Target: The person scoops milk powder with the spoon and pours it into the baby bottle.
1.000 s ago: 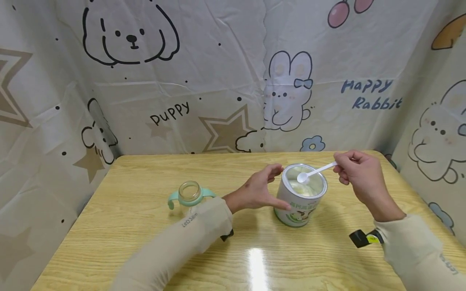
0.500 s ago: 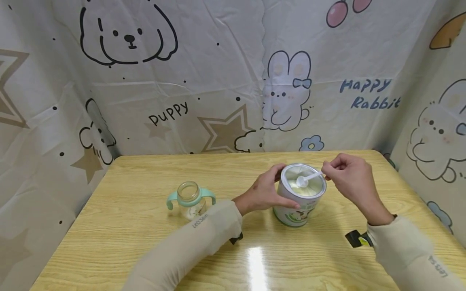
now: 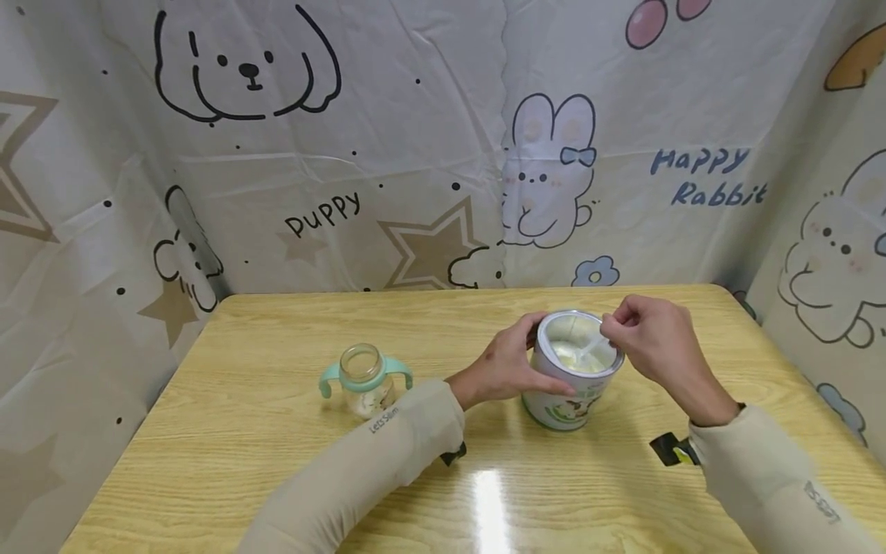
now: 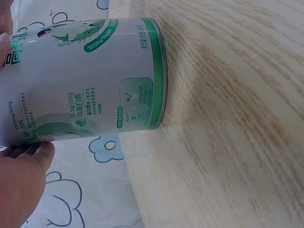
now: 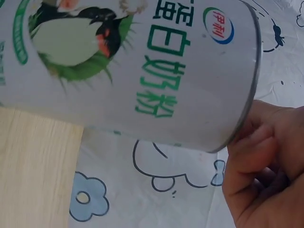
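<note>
An open milk powder can (image 3: 562,408), white with green print, stands on the table right of centre. My left hand (image 3: 500,369) grips its left side, thumb across the front and fingers round the back; in the left wrist view that hand (image 4: 21,185) holds the can (image 4: 95,80) near its upper part. Over the can's right rim, my right hand (image 3: 654,338) pinches the handle of a white plastic spoon (image 3: 588,348). The spoon's bowl is down at the pale powder (image 3: 566,358). In the right wrist view the can (image 5: 118,104) hides the spoon, and curled fingers (image 5: 249,156) show at the rim.
A baby bottle (image 3: 370,402) with mint-green handles and no lid stands to the left, partly behind my left sleeve (image 3: 388,438). The wooden table (image 3: 291,323) ends at a cartoon-printed curtain (image 3: 429,154) behind and at both sides.
My left hand has closed round the can. My right hand has moved left and brought the spoon from above the opening down into the can, at the powder.
</note>
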Demonstrator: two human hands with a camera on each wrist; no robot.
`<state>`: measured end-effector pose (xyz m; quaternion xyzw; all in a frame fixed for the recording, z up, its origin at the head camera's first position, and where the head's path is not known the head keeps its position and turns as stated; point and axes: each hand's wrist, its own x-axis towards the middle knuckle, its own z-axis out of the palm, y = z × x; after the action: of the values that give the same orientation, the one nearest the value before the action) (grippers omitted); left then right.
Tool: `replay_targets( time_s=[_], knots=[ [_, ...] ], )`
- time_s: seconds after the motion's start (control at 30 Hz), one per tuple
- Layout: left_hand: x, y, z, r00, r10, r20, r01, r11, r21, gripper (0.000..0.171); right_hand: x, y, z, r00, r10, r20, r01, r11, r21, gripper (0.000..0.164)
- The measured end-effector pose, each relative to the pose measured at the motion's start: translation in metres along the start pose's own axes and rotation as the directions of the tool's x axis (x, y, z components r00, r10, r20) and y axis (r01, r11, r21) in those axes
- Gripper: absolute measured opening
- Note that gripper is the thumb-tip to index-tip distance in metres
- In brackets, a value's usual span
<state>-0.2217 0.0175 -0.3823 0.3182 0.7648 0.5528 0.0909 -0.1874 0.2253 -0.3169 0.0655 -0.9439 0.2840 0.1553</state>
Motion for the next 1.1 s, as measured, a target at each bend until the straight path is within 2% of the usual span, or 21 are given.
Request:
replay_targets(
  time_s=[0.27,0.6,0.73,0.93,1.1],
  knots=[
    [-0.001,-0.001,0.0,1.0,0.006,0.004,-0.006,1.0,0.009,0.094,0.007,-0.008,0.005,0.996,0.021,0.083,-0.024,0.999,0.041,0.02],
    [-0.001,-0.001,-0.001,1.0,-0.005,0.002,0.005,1.0,0.018,0.094,0.014,-0.013,0.004,0.99,0.032,0.134,-0.044,0.995,0.085,0.027],
    [0.0,0.0,-0.001,1.0,-0.003,0.003,0.003,1.0,0.024,0.094,0.015,-0.009,-0.002,0.978,0.099,0.182,-0.126,0.982,0.143,0.031],
    [0.0,0.002,-0.001,1.0,-0.019,0.004,0.019,0.999,0.032,0.096,0.018,0.003,-0.012,0.942,0.226,0.249,-0.286,0.928,0.239,0.04],
    [-0.001,0.002,-0.002,1.0,-0.029,0.006,0.029,0.999,0.027,0.095,0.015,0.017,-0.02,0.932,0.256,0.257,-0.325,0.905,0.274,0.044]
  ],
)
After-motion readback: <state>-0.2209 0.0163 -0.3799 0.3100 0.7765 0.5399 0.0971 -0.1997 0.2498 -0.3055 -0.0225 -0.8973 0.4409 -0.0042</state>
